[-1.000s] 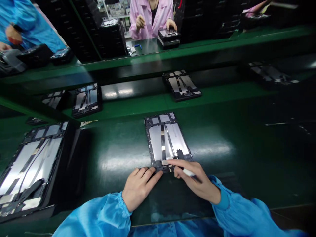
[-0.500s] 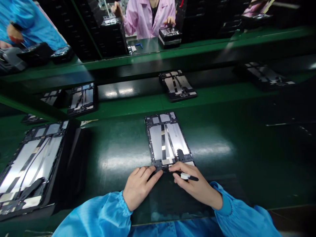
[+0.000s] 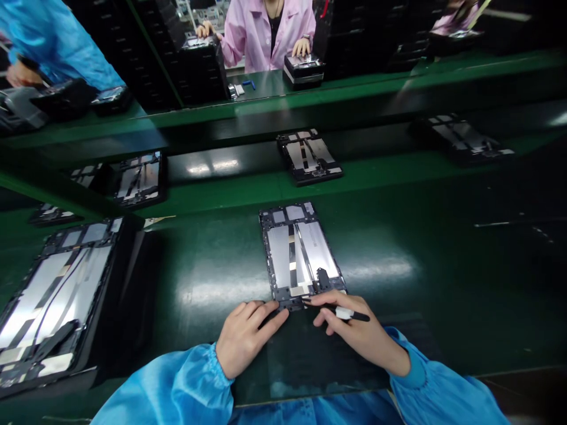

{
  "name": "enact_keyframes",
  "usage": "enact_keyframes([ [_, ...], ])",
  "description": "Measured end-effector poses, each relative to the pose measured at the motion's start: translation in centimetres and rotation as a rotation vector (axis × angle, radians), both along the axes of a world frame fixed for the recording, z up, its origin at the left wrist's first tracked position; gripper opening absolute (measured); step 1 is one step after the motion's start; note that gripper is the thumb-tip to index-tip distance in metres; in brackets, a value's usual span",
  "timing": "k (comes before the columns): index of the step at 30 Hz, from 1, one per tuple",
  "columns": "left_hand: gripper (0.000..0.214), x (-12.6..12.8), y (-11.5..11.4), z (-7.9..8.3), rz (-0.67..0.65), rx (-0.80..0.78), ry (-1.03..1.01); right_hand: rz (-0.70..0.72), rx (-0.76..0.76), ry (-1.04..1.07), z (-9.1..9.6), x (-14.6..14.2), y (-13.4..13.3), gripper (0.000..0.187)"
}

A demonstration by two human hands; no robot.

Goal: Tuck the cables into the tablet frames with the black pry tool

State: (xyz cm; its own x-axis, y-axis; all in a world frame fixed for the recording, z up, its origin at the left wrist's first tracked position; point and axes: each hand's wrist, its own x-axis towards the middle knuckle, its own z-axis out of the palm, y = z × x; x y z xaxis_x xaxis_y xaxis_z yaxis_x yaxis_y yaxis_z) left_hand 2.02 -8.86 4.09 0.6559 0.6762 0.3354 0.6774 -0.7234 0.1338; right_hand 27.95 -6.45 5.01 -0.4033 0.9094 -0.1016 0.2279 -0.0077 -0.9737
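An opened tablet (image 3: 302, 254) lies face down in front of me, showing silver battery panels, dark ribbon cables and a black frame. My left hand (image 3: 249, 333) grips its lower left corner, with the thumb by the bottom edge and the fingertips at the side. In my right hand (image 3: 349, 324) is a slim black tool with a white band (image 3: 344, 313), pinched between thumb and fingers. Its tip meets the tablet's bottom edge near the middle. The fingers partly cover the lower right corner.
At left stands a stack topped by another opened tablet (image 3: 57, 295). Behind the green worktop (image 3: 212, 254), a belt (image 3: 248, 153) carries several opened tablets, including a middle one (image 3: 309, 154). A green post (image 3: 57, 192) crosses at left. A co-worker in pink (image 3: 270, 35) sits opposite.
My right hand has shifted slightly right, and the tool lies flatter. My left hand has drifted slightly left. Tablets on the belt have moved left. The pink-clad co-worker's raised hand has come down.
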Motion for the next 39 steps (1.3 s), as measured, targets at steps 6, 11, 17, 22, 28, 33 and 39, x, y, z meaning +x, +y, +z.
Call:
enact_keyframes([
  [6, 0.031, 0.0, 0.2, 0.0, 0.002, -0.006, -0.021, 0.133, 0.185, -0.002, 0.8, -1.1, 0.1, 0.016],
  [11, 0.029, -0.1, 0.3, 0.0, 0.006, -0.014, -0.058, 0.171, 0.116, -0.001, 0.9, -1.1, 0.1, 0.015],
  [17, 0.025, -0.4, -2.3, 0.5, -0.179, -0.083, -0.126, 0.059, -0.254, 0.069, -0.4, -0.4, -1.5, 0.023],
  [22, 0.030, -0.2, -3.9, 0.1, -0.229, -0.146, -0.001, 0.106, -0.122, -0.125, -0.2, -1.1, -2.1, 0.017],
  [28, 0.031, -0.2, -3.7, -0.3, -0.203, -0.130, 0.018, 0.131, 0.089, -0.254, 0.2, -2.3, -2.1, 0.013],
  [33, 0.030, 0.0, -3.9, -0.1, -0.202, -0.131, -0.005, 0.114, -0.035, -0.133, 0.1, -1.9, -2.1, 0.021],
  [39, 0.024, 0.1, -2.2, 0.7, -0.108, -0.115, -0.121, 0.022, -0.144, 0.050, 1.6, -1.2, 2.9, 0.026],
])
